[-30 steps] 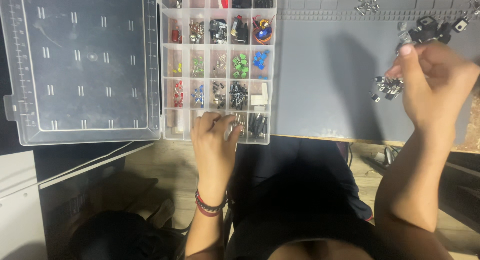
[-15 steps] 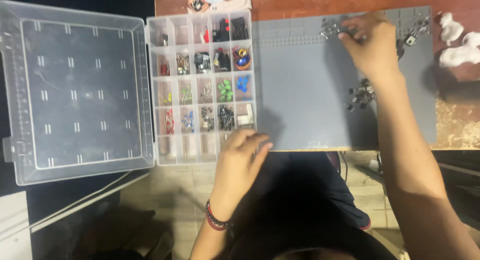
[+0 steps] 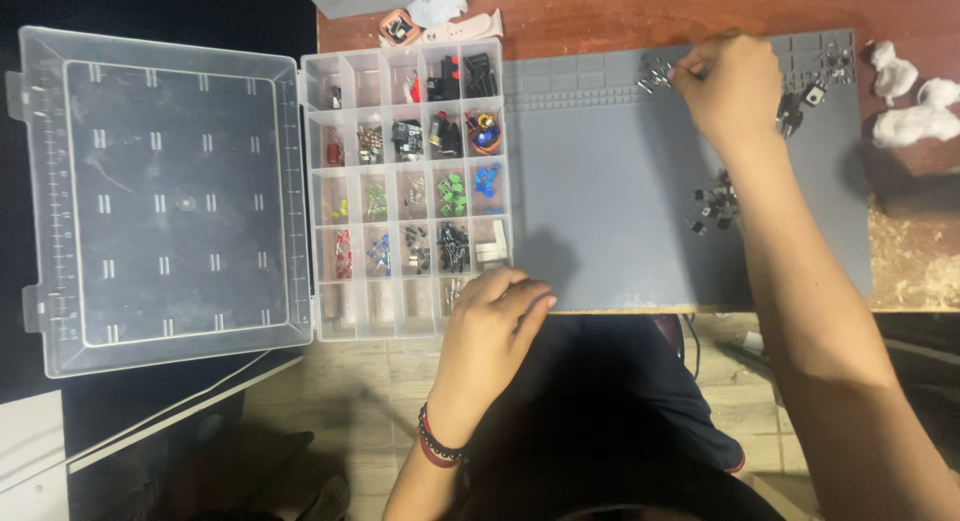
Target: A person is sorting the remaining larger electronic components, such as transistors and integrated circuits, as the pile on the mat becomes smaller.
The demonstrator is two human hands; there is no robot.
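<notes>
Small metal parts lie at the far edge of the grey work mat. Right hand is on them, fingertips pinched together, probably on one piece; too small to confirm. Left hand rests curled on the near rim of the clear compartment organizer, holding nothing visible. Black components sit mid-mat.

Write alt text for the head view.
Right hand reaches to small metal parts at the far edge of a grey mat; left hand rests at the near edge of an open clear compartment box of small components.
</notes>
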